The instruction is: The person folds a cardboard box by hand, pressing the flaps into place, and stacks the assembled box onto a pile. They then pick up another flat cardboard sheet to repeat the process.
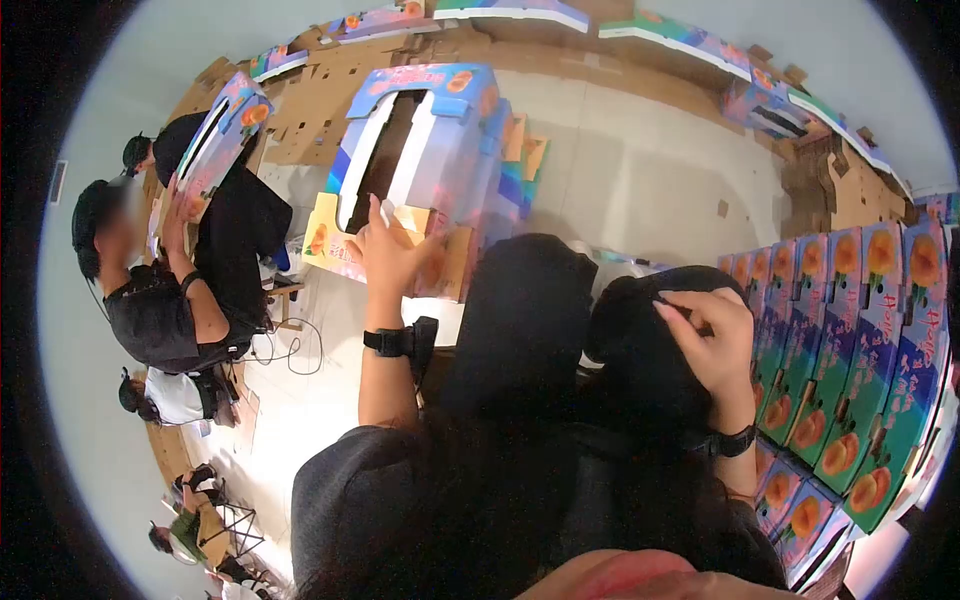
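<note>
Our left hand is at a printed carton (455, 140), near its yellow flap (330, 240).
Left of this carton, a co-worker (150, 315) touches another carton (225, 150); ours looks light, semi-stiff and smooth, its slotted top and cut edges likely to crease, so we would best take it by both folded side walls. At its near end, our left hand (388, 255) spreads its fingers against the flap, not closed around it. Right of it, over our black-clad knee, our right hand (718, 335) curls loosely, partly open, nothing visible inside; farther right stand glossy, oblong stacked cartons (875, 340).
</note>
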{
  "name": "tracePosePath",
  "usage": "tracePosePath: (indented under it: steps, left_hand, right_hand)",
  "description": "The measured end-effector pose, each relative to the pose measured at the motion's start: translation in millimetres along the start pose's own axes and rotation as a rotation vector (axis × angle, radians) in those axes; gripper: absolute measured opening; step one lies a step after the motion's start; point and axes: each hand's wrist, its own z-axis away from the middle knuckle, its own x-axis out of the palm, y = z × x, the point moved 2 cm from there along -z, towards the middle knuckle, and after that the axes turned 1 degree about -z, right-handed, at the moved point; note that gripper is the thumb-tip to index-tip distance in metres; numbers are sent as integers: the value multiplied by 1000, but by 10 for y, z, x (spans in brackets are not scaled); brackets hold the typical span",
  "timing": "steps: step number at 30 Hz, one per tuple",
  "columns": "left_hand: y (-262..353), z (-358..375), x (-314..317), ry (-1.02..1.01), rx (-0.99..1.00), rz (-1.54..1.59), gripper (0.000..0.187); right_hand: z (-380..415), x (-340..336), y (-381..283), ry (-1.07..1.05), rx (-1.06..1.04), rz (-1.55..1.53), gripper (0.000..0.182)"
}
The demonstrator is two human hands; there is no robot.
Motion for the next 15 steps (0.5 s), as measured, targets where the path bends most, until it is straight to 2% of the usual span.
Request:
tracePosePath:
  steps: [3,4,9,12,15]
  left_hand:
    - [77,23,-54,122,33,85,109]
    - [57,8,-23,175,50,69,96]
    - [12,51,-14,279,104,68,90]
    - [127,91,-220,331,169,187,88]
    - [271,192,-485,366,276,157,87]
  right_hand:
    - [43,25,25,37,-87,14,13]
    - [50,25,36,53,-112,11,12]
    - [128,19,67,72,-148,14,10]
    - [116,-17,61,83,-167,2,10]
    - [146,-16,32,115,-191,-20,11]
